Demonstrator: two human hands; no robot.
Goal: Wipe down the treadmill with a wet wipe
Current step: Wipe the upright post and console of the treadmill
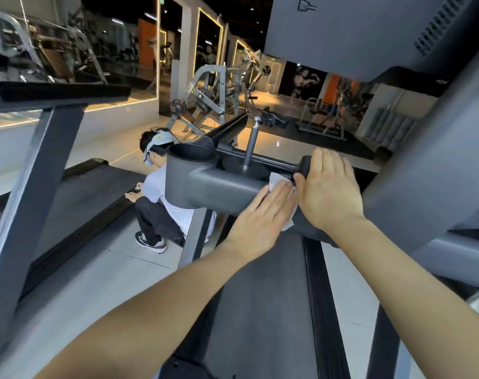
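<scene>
At the far left a neighbouring treadmill (69,203) is seen, its dark belt running back toward a mirrored wall (69,50). Beside it a crouching person (161,198) in a white top and dark trousers is placed on the tiled floor (118,269), one hand resting at the edge of that belt. Weight machines (213,97) are seen beyond, under warm lighting. Nearer the middle, the grey side arm (219,187) of the treadmill being cleaned is shown, with a round cup holder (190,153) at its left end and a short black grip (305,165) at its right. The left hand (263,217) is laid flat on the arm with fingers straight and together, and the white wet wipe (279,181) is pressed beneath its fingertips; a corner of the wipe is seen hanging below the arm between the two wrists. The right hand (328,190) is held just to the right, fingers extended and close together, its palm set against the arm and the black grip, its thumb touching the edge of the wipe. Whether the wipe is pinned under it cannot be told. The treadmill's own belt (260,310) is seen below both forearms, and the console housing (369,31) fills the upper right.
</scene>
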